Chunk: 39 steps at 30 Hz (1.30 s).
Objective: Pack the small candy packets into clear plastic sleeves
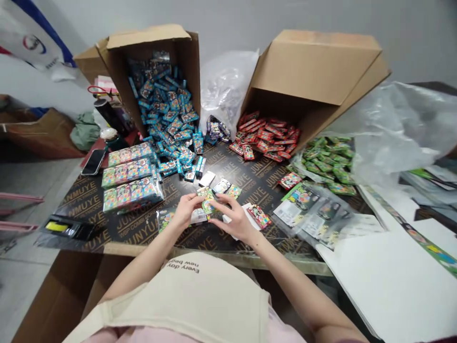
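My left hand pinches a small green printed box near the front middle of the table. My right hand has its fingertips at the box's right side, thumb and forefinger bent around it. Just beyond my hands lie a small white-faced box, a white and dark printed one and another green one. A small red box lies to the right of my right hand. Beneath my wrists, a flat clear printed bag is partly hidden.
Open cartons hold loose blue boxes and red boxes. Purple packs sit between them, green packs at right. Wrapped multipacks, a phone and a black tape dispenser stand left; printed bags lie right.
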{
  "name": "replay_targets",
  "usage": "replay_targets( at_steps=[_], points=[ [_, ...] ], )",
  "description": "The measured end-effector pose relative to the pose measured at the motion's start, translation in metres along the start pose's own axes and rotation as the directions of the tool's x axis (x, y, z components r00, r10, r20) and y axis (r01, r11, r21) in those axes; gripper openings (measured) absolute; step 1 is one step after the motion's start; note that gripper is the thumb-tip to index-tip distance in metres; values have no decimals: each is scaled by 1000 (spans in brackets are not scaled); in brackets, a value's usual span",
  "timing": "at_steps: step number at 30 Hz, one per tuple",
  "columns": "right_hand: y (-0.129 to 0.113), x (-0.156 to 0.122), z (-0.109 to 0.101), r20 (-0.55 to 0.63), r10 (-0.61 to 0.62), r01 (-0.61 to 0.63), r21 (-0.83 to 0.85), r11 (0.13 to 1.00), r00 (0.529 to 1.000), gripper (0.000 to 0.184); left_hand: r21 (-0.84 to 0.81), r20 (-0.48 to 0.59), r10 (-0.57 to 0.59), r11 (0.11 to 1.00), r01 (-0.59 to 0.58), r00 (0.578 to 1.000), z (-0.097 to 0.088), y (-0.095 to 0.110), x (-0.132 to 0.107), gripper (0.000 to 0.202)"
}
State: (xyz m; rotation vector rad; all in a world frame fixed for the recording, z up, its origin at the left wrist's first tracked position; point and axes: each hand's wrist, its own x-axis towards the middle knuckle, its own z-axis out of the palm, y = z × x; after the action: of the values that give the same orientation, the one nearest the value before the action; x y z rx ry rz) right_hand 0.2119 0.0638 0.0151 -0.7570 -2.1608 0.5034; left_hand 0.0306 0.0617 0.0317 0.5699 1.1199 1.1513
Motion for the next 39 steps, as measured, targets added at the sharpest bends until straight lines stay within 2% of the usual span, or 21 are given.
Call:
replay_targets(
  at_steps=[3,6,8,11,13,15,18,21,23,26,29,30,31,32,34,35,36,37,39],
  points=[
    [-4,11,-5,109,52,-48,-44,998,993,80,108,25,-11,994,8,1000,-11,-1,-4,28],
    [-9,21,-5,172,42,-47,27,999,984,80,151,90,15,988,-28,996,-16,-2,-8,27],
    [-12,23,-1,114,73,-87,126,988,991,75,69,135,-5,998,-5,991,-17,-2,-11,30],
    [-15,22,10,-7,170,-159,326,932,985,73,-90,258,-147,980,176,955,-16,-5,-15,44],
    [-15,19,16,-12,218,-186,481,857,976,81,-130,353,-209,954,269,912,-16,-9,-18,50],
    [-13,16,19,37,223,-205,556,805,974,90,-134,381,-201,954,269,902,-16,-13,-19,48],
    [-10,13,14,101,200,-224,427,876,975,96,-67,262,-133,986,156,956,-17,-17,-17,40],
    [-8,11,3,124,169,-194,234,953,978,88,81,146,-54,996,43,988,-20,-18,-14,40],
    [-6,12,-2,154,116,-142,171,975,981,83,137,133,-49,990,30,990,-23,-18,-12,44],
    [-6,12,-4,188,72,-96,123,988,980,86,181,133,-53,983,28,990,-26,-19,-11,45],
    [-2,9,-4,160,83,-95,69,993,984,81,316,156,6,947,-56,988,-34,-19,-9,41],
    [0,8,-5,142,89,-96,39,995,986,78,407,175,54,905,-122,983,-39,-19,-8,42],
    [4,7,-5,125,94,-95,2,995,988,76,523,200,116,827,-206,973,-45,-19,-8,49],
    [8,5,-5,114,99,-95,-41,995,988,75,649,238,179,702,-293,955,-52,-19,-7,60],
    [18,1,-3,114,112,-98,-126,987,987,74,840,346,239,351,-413,907,-66,-21,-5,89],
    [23,-2,-1,124,125,-104,-163,981,984,75,882,390,227,186,-433,892,-73,-23,-4,100],
    [27,-4,1,139,146,-118,-196,974,979,75,898,417,201,62,-436,887,-79,-25,-3,105],
    [31,-7,4,155,173,-137,-222,965,973,74,900,431,176,-15,-435,885,-83,-28,-2,106],
    [36,-12,10,178,230,-186,-233,954,957,75,899,438,172,-70,-433,882,-89,-32,-2,104]
  ],
)
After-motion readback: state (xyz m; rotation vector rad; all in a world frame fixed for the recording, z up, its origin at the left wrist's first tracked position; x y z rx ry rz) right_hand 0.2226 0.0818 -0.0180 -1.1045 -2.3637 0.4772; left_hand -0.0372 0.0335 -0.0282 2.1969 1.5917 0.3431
